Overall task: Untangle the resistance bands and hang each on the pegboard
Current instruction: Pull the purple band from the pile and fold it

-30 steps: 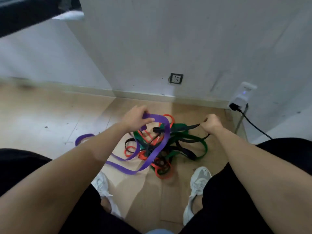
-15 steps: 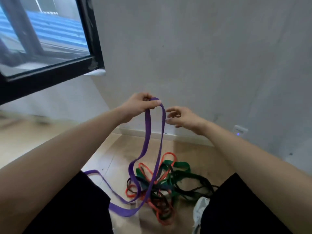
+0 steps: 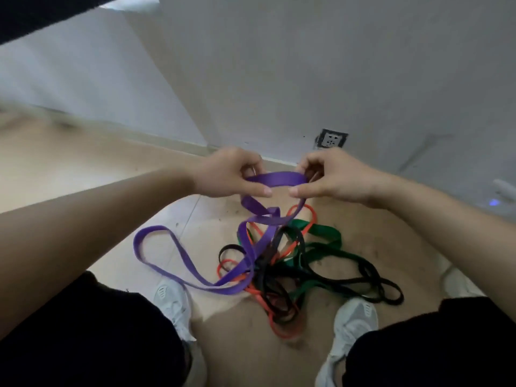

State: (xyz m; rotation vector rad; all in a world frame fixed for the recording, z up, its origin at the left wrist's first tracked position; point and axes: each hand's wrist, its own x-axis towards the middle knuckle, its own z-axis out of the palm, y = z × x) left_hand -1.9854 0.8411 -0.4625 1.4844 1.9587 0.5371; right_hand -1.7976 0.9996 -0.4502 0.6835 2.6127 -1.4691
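Note:
A purple resistance band (image 3: 276, 178) stretches between my two hands above the floor. My left hand (image 3: 229, 173) pinches its left end and my right hand (image 3: 332, 174) pinches its right end. The rest of the purple band twists down and loops out to the left on the floor. Below my hands lies a tangled heap with a green band (image 3: 324, 233), an orange band (image 3: 284, 332) and black bands (image 3: 374, 291). The purple band runs through this heap. No pegboard is in view.
My two white shoes (image 3: 170, 300) (image 3: 351, 322) stand either side of the heap on the wooden floor. A grey wall rises behind, with a socket (image 3: 332, 139) low on it and a white plug-in device with a blue light (image 3: 499, 196) at the right.
My right hand let go of a black band, reached across and now grips the purple band. Both hands rose with the purple band, then came back down low over the heap.

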